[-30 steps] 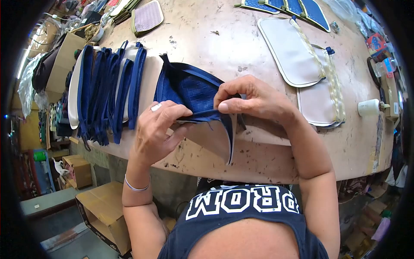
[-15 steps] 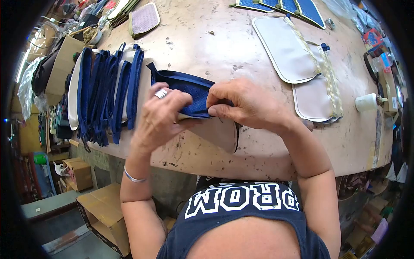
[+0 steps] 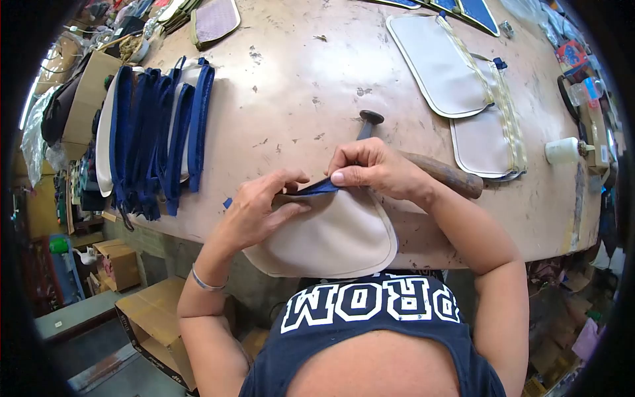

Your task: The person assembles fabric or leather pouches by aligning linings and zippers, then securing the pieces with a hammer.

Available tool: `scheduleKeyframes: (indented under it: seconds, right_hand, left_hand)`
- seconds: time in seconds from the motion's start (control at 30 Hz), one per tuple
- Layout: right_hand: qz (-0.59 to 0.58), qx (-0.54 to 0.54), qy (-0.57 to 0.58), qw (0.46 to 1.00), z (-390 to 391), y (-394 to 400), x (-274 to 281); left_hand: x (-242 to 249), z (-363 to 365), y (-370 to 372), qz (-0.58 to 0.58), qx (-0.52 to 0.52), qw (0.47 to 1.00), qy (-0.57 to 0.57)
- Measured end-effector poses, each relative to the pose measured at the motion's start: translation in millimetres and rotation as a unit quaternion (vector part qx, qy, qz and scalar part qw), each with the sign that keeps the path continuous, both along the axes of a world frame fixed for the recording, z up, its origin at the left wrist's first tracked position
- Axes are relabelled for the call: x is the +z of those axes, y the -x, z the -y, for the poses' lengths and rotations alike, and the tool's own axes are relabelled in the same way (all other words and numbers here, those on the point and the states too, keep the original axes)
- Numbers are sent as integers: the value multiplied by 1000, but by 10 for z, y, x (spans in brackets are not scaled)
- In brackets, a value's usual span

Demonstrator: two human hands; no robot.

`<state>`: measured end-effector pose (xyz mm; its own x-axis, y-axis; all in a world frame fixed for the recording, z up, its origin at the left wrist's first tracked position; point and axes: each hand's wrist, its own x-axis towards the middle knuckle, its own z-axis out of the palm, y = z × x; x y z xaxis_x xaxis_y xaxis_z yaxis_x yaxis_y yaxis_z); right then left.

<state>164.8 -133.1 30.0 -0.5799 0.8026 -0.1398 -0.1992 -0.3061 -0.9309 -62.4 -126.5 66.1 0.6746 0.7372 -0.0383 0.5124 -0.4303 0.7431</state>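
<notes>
A cream pouch (image 3: 324,238) with a blue lining and a stitched rim lies near the table's front edge, its pale face up. My right hand (image 3: 374,172) pinches the blue top edge between thumb and forefinger. At the pouch's left end, my left hand (image 3: 254,208) has its thumb on the pale face and its fingers over the far edge, gripping it; some fingertips are hidden. Just beyond my right hand rests a hammer (image 3: 450,175) with a wooden handle, partly covered by that hand.
Several cream pieces with blue zipper strips (image 3: 155,132) are stacked at left. Two cream pouches (image 3: 440,69) with yellowish zippers lie at right, near a white bottle (image 3: 561,151). Blue pouches (image 3: 479,16) sit at the far edge. A cardboard box (image 3: 155,317) stands below the table.
The pouch has come closer to my body and turned so its cream face shows and the blue inside is mostly hidden. The hammer head and handle are now uncovered.
</notes>
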Motion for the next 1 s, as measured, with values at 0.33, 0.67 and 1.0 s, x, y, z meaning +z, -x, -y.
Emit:
scheduleKeyframes:
  seconds: [0.33,0.67,1.0]
  right_hand:
    - [260,1,-113,959,20,-285,92]
    - [338,32,-154,928,46,-248,190]
    - [373,42,-135,917,39,-152,236]
  left_hand:
    - [-200,60,-164,46,-11,997,-61]
    - [-233,72,-151,22,-61,972,-227]
    - [-266,54,-158,31,-56,970,-237]
